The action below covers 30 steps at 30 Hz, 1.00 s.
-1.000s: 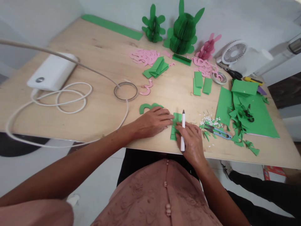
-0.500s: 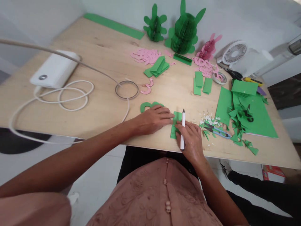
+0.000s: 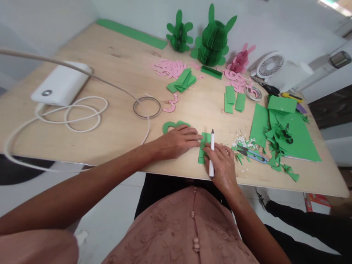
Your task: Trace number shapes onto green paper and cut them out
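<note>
A small folded strip of green paper (image 3: 206, 138) lies flat near the front edge of the table, between my two hands. My left hand (image 3: 180, 142) rests palm down with its fingers stretched toward the strip, fingertips at its left edge. Beneath and behind that hand, a curved green paper cutout (image 3: 168, 126) is partly covered. A white pen (image 3: 212, 154) with a dark tip sits in my right hand (image 3: 224, 165), its tip pointing away from me. The fingertips of this hand press on the strip's right side. Blue-handled thread snips (image 3: 254, 154) lie just to the right.
Green honeycomb paper figures (image 3: 213, 44) and a pink one (image 3: 242, 60) stand along the wall beside a white fan (image 3: 268, 65). Pink cutouts (image 3: 170, 68), green sheets (image 3: 299, 135) and scraps cover parts of the table. A power bank (image 3: 62, 84) with a looped cable lies left.
The camera view has tilted up slightly. Both hands, the pen and the strip keep nearly the same places relative to one another.
</note>
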Available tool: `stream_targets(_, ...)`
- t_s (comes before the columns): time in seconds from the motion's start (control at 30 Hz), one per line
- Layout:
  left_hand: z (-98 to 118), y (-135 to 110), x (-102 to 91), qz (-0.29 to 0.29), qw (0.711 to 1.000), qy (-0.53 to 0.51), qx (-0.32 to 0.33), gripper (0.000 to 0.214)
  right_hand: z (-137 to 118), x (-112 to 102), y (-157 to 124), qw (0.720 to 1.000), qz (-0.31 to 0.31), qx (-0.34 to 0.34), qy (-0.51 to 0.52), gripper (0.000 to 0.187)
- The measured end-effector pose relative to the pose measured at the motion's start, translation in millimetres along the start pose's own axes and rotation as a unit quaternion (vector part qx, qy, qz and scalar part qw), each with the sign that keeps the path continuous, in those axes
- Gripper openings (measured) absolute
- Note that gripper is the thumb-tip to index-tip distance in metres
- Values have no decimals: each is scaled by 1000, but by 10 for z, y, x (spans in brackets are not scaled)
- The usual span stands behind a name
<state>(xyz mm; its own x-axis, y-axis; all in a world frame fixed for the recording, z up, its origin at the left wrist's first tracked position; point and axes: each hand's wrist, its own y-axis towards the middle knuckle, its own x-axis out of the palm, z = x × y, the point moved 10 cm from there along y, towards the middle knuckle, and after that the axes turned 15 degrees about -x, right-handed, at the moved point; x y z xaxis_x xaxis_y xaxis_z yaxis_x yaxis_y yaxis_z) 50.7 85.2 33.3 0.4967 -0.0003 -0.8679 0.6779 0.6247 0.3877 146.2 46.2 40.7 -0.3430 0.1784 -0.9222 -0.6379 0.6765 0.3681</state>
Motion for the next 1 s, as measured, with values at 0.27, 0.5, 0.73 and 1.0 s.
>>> stream_targets(0.27, 10, 4, -33, 3, 1000, -5, -2, 29, -21, -3, 22, 1000, -7, 0, -11, 26)
stream_targets(0.5, 21, 8, -20, -9, 1000, -2, -6, 29, -29, 13, 10, 1000, 0, 5, -11, 28)
stream_targets(0.73, 14, 7, -8, -5, 1000, 1, -7, 27, -23, 17, -4, 1000, 8, 7, -10, 31)
stream_targets(1.0, 27, -3, -37, 18, 1000, -2, 0, 24, -28, 12, -2, 1000, 14, 6, 1, 28)
